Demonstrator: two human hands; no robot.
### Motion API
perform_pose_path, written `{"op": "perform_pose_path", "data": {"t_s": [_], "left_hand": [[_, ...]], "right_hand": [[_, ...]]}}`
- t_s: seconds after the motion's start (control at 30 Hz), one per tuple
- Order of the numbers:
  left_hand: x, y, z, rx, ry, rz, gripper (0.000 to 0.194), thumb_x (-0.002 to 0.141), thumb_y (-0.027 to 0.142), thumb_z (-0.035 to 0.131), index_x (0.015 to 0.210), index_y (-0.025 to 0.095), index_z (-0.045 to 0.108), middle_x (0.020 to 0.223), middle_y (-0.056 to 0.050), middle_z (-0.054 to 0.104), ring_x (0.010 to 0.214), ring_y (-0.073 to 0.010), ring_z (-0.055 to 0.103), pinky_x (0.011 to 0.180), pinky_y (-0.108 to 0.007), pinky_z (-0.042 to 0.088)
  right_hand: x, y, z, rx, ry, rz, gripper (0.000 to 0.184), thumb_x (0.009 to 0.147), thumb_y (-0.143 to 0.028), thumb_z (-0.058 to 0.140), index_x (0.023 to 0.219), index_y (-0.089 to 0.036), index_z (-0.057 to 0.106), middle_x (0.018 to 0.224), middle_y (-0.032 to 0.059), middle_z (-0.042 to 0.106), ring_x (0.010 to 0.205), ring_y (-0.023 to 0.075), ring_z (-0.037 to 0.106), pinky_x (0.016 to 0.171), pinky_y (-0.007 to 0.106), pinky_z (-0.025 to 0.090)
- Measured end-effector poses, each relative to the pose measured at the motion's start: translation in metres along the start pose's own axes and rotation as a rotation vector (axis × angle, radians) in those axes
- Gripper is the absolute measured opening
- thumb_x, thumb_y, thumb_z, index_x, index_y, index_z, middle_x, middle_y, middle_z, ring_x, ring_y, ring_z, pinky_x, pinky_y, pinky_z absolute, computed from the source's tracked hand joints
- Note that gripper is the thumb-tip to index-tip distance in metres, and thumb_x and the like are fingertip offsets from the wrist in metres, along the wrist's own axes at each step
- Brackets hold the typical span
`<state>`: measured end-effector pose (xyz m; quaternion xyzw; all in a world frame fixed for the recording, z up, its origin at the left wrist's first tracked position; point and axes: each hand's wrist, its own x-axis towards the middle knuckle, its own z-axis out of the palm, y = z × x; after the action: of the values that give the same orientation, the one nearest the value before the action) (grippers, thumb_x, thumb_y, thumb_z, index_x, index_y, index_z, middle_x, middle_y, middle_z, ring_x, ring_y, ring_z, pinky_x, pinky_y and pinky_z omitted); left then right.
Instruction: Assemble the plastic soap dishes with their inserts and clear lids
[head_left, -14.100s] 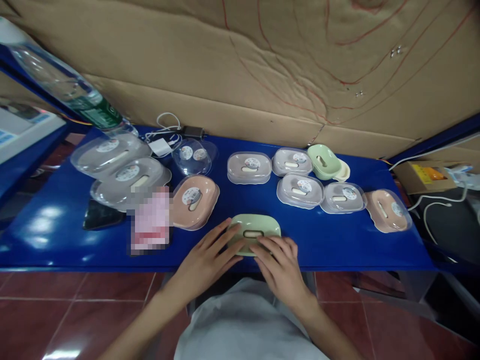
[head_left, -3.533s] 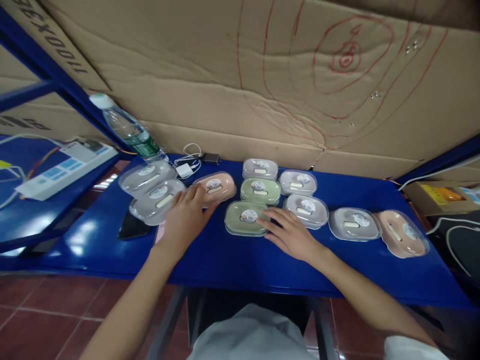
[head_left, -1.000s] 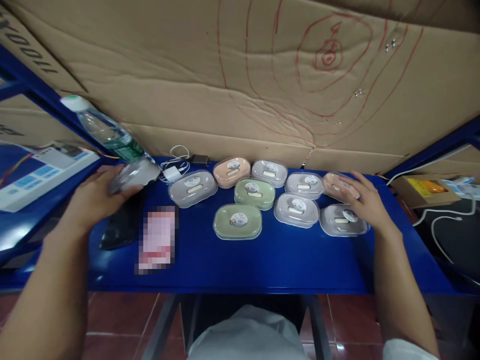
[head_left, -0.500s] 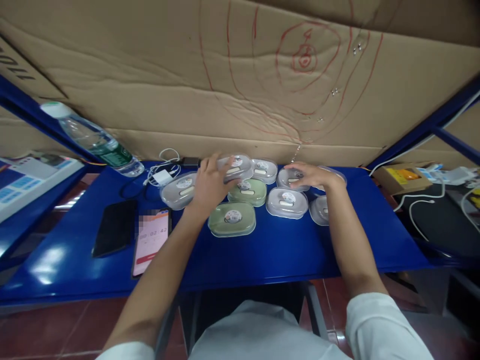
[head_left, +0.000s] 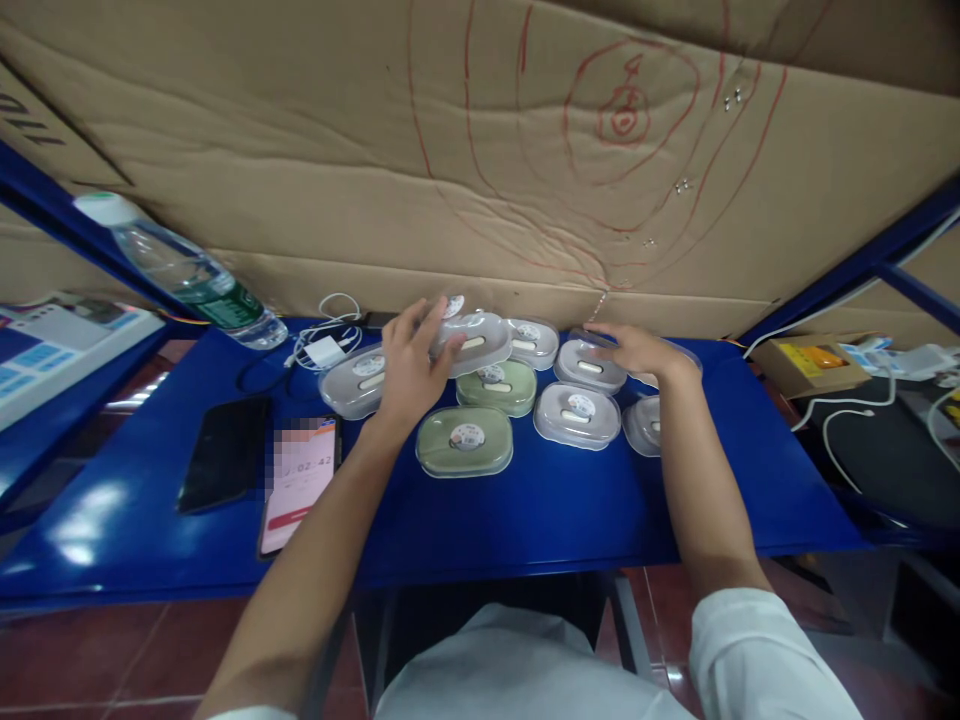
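Note:
My left hand [head_left: 415, 365] has its fingers and thumb bent around a clear plastic lid [head_left: 454, 306] bearing a round label. The lid is tilted up over a grey oval box [head_left: 480, 342] with a pale bar on top; whether the two still touch, I cannot tell. In front lie two green boxes [head_left: 465, 441], and at the left another grey box [head_left: 352, 382] is partly behind my hand. My right hand [head_left: 641, 352] hovers over or rests at the edge of a grey box [head_left: 590, 368], fingers apart. Nearer me sits a similar grey box [head_left: 576, 415].
More grey boxes [head_left: 534, 342] stand along the back and right. On the left are a lit phone [head_left: 300, 490], a dark phone [head_left: 223, 455], a charger with cable [head_left: 326, 352] and a water bottle [head_left: 187, 275]. A cardboard panel [head_left: 300, 130] borders the blue table [head_left: 585, 520].
The clear lid under my left hand has risen and tilted away from its grey box. My right thumb has drawn back from the grey box beneath it. The view has shifted slightly.

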<state>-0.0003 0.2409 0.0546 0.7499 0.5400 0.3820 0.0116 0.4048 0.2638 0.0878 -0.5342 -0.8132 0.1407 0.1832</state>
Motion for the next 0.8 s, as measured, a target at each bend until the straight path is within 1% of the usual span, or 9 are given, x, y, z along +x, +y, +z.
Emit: {"op": "perform_pose_path", "data": {"t_s": [0.1,0.17,0.23,0.3,0.37,0.47,0.57,0.67,0.8], "left_hand": [[0.000,-0.008,0.001,0.063,0.035,-0.073,0.061,0.107,0.056,0.053,0.158,0.021,0.057,0.162,-0.021,0.049,0.153,-0.0379,0.046,0.127,-0.057,0.036],[0.001,-0.014,0.000,0.075,0.018,-0.098,0.059,0.107,0.053,0.054,0.156,0.021,0.058,0.165,-0.022,0.046,0.155,-0.0399,0.044,0.127,-0.059,0.037],[0.002,-0.019,-0.006,0.053,0.003,-0.101,0.059,0.106,0.051,0.054,0.157,0.020,0.055,0.167,-0.023,0.042,0.158,-0.0398,0.042,0.127,-0.058,0.038],[0.004,-0.025,-0.015,0.038,-0.007,-0.103,0.061,0.105,0.049,0.053,0.158,0.018,0.052,0.165,-0.022,0.044,0.158,-0.0378,0.043,0.128,-0.055,0.040],[0.003,-0.033,-0.028,0.087,-0.103,-0.129,0.060,0.104,0.045,0.054,0.159,0.020,0.049,0.159,-0.020,0.052,0.153,-0.0350,0.050,0.125,-0.052,0.044],[-0.002,-0.047,-0.045,0.215,-0.331,-0.188,0.060,0.095,0.043,0.063,0.150,0.023,0.056,0.147,-0.017,0.064,0.139,-0.0388,0.062,0.116,-0.057,0.051],[-0.007,-0.058,-0.055,0.277,-0.417,-0.201,0.059,0.084,0.046,0.074,0.139,0.026,0.066,0.145,-0.017,0.066,0.135,-0.0448,0.063,0.113,-0.065,0.050],[-0.006,-0.062,-0.056,0.286,-0.446,-0.180,0.047,0.093,0.048,0.067,0.137,0.033,0.069,0.148,-0.010,0.068,0.138,-0.0393,0.063,0.115,-0.057,0.050],[-0.003,-0.062,-0.051,0.282,-0.457,-0.202,0.045,0.106,0.051,0.047,0.138,0.030,0.069,0.130,-0.008,0.079,0.120,-0.0328,0.074,0.102,-0.044,0.057]], "right_hand": [[0.004,-0.036,0.007,-0.046,-0.042,0.005,0.038,0.099,-0.035,0.071,0.136,-0.029,0.075,0.139,0.0078,0.077,0.129,0.0372,0.072,0.116,0.060,0.052],[0.005,-0.069,0.021,-0.035,-0.093,-0.073,0.029,0.103,-0.031,0.066,0.130,-0.030,0.077,0.132,0.0055,0.080,0.124,0.0323,0.074,0.112,0.051,0.055],[0.005,-0.102,0.040,-0.017,-0.170,-0.209,0.027,0.105,-0.031,0.064,0.129,-0.028,0.076,0.130,0.0064,0.079,0.121,0.0293,0.074,0.109,0.047,0.056],[0.003,-0.127,0.059,-0.043,-0.198,-0.291,0.035,0.102,-0.033,0.071,0.137,-0.027,0.071,0.142,0.0101,0.072,0.130,0.0320,0.069,0.112,0.050,0.054],[0.001,-0.141,0.073,-0.095,-0.178,-0.292,0.051,0.096,-0.032,0.080,0.144,-0.027,0.065,0.153,0.0133,0.063,0.139,0.0361,0.061,0.116,0.055,0.051],[0.002,-0.144,0.079,-0.135,-0.157,-0.266,0.055,0.093,-0.026,0.084,0.144,-0.027,0.063,0.151,0.0140,0.062,0.140,0.0369,0.060,0.116,0.058,0.050],[0.006,-0.138,0.074,-0.109,-0.158,-0.284,0.045,0.099,-0.022,0.077,0.142,-0.027,0.065,0.146,0.0126,0.068,0.135,0.0344,0.065,0.113,0.057,0.053],[0.010,-0.128,0.068,-0.063,-0.170,-0.304,0.038,0.107,-0.031,0.065,0.146,-0.030,0.065,0.147,0.0086,0.071,0.134,0.0317,0.068,0.113,0.053,0.055],[0.012,-0.118,0.060,-0.029,-0.148,-0.280,0.038,0.110,-0.030,0.058,0.147,-0.029,0.067,0.148,0.0070,0.072,0.136,0.0303,0.069,0.117,0.050,0.054]]}}
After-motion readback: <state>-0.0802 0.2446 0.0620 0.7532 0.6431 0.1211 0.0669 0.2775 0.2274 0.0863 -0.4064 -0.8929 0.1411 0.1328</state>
